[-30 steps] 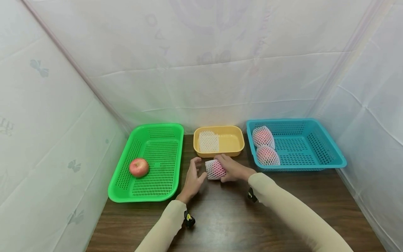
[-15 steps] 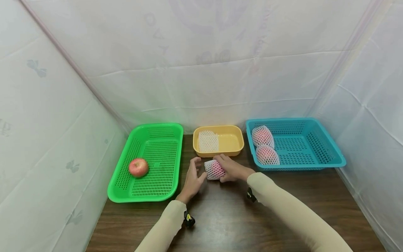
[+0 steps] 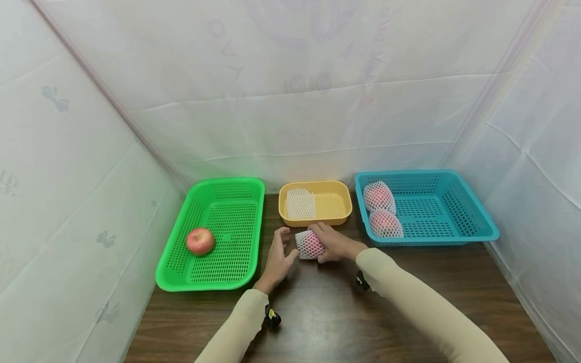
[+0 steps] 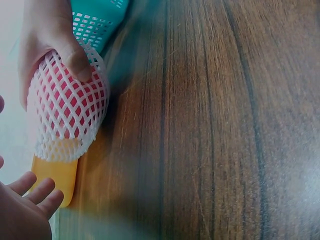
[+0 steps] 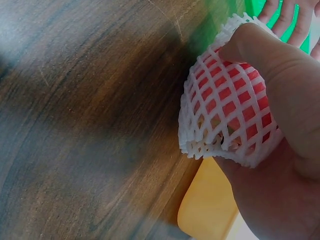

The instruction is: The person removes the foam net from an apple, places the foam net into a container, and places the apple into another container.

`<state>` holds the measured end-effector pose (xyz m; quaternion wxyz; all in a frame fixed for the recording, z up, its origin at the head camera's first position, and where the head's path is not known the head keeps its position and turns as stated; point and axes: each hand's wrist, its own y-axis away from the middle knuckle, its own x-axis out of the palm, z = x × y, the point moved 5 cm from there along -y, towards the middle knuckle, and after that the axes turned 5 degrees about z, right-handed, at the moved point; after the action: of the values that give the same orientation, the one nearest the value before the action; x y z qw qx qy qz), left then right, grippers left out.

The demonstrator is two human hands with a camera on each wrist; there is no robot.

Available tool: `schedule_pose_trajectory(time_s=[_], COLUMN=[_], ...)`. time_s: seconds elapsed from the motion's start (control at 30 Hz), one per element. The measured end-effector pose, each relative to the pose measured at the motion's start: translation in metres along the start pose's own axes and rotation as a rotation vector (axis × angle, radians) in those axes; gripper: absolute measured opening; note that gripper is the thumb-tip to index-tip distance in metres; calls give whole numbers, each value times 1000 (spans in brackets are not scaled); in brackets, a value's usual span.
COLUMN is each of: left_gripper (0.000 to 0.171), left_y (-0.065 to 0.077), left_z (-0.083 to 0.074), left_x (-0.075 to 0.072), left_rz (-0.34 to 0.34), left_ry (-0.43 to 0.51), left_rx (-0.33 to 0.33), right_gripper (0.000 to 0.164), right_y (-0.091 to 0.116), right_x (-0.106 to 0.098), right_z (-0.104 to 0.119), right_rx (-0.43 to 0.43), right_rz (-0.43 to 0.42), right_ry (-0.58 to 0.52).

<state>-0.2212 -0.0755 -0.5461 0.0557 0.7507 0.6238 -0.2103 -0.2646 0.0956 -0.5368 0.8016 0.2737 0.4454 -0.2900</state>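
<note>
My right hand grips a red apple wrapped in a white foam net, just in front of the yellow tray. In the right wrist view the thumb presses on the net, whose scalloped end hangs past the fruit. My left hand is held to the left of this apple, fingers loosely bent and apart from it. The left wrist view has the left fingers with a gap between them and the netted apple. How the right fingers lie on the far side is hidden.
A bare apple sits in the green basket at left. The yellow tray at the back holds a flat white foam net. In the blue basket at right are two netted apples. White curtains surround the wooden table.
</note>
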Motion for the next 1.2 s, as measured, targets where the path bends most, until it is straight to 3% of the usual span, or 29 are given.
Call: schedule_pose_trajectory(time_s=[1.2], left_gripper=[63], left_y=[0], left_z=[-2], left_x=[-1], left_rz=[8], left_ry=[9], left_rx=[7], right_gripper=[91], right_y=[-1], right_x=[0], right_z=[0], right_rx=[3], right_rz=[4], right_ry=[7])
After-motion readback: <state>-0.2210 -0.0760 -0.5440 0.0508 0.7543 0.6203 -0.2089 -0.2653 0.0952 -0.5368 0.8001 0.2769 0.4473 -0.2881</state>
